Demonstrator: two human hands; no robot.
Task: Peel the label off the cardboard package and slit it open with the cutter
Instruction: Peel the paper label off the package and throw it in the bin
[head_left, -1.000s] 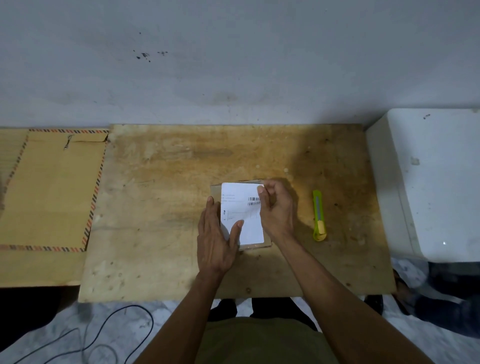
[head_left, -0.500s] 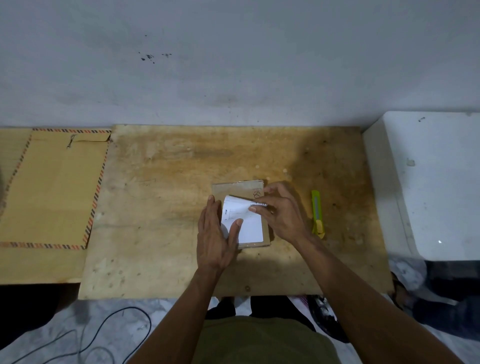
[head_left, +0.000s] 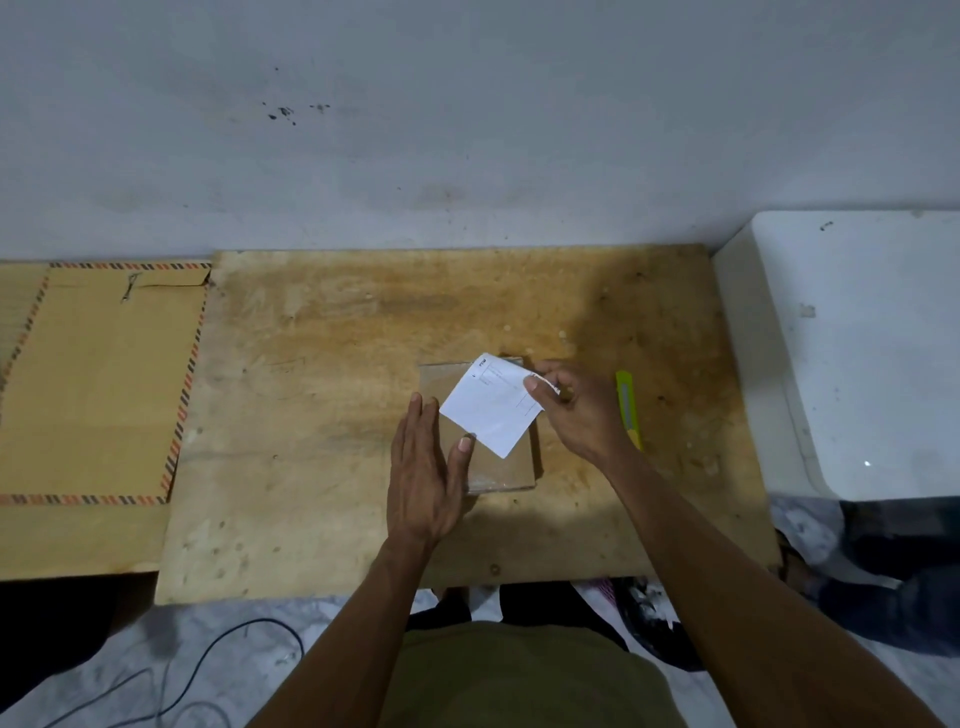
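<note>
A flat brown cardboard package (head_left: 501, 470) lies on the plywood board (head_left: 322, 395) in front of me. My left hand (head_left: 426, 467) rests flat on the package's left edge, fingers together and thumb out on the cardboard. My right hand (head_left: 576, 410) pinches the right edge of the white label (head_left: 493, 410), which is lifted off the package and tilted above it. The yellow-green cutter (head_left: 627, 408) lies on the board just right of my right hand, partly hidden behind it.
A large striped-edge brown envelope (head_left: 98, 384) lies at the left. A white box (head_left: 852, 353) stands at the right against the wall. Below the board's front edge are dark cables (head_left: 228, 644) on the floor and my legs.
My right hand has pulled the label from flat on the package, through a half-peeled curl, to free and lifted toward the right. My left hand has kept holding the package down.
</note>
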